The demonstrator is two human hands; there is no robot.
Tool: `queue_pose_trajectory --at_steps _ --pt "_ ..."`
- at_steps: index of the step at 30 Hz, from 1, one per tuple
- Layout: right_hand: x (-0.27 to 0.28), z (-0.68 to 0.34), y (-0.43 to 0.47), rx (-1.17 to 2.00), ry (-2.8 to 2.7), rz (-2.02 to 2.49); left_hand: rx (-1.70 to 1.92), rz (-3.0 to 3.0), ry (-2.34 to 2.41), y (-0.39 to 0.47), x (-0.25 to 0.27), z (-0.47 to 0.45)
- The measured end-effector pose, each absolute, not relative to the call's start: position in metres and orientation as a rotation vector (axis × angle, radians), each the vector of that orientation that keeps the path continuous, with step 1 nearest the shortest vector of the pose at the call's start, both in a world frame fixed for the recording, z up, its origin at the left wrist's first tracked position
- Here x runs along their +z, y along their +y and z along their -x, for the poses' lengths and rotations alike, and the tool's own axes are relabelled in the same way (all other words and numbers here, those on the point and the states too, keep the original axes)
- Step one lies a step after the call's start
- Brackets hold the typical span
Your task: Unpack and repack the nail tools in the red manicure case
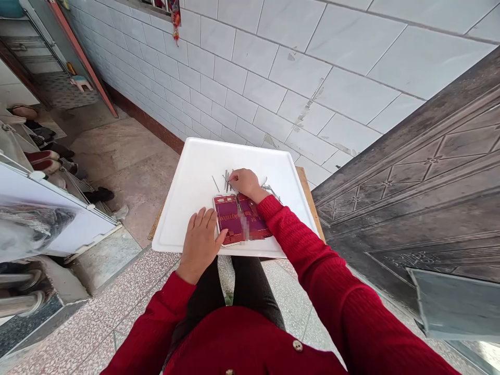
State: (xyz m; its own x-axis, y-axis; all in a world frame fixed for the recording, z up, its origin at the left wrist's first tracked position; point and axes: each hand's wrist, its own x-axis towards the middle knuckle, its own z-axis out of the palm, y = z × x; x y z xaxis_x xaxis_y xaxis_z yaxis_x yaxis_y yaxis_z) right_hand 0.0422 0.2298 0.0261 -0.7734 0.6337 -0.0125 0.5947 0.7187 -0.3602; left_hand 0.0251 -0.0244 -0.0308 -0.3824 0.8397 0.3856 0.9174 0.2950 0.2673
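Looks bright, with soft, pretty even light washing the white tray nearly flat toward its far left corner and only faint shadows on it, can't pin down the source tbh. Drops a lot darker on the brown-grey gate past the right edge, and picks up some glare on the clear plastic well off the left edge. Seems mostly sharp but stretches hard, wide-angle style, toward the frame borders, has a pixelated patch over the open case by the near edge, and renders the skinny metal tools too tiny to make out properly.
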Motion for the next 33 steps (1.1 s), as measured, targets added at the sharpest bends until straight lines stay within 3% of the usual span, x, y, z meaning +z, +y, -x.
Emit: queue_pose_trajectory --at_steps 33 --pt "0.014 -0.051 0.219 0.536 -2.728 0.926 -0.671 1.641 -2.392 -0.024 -0.03 -0.025"
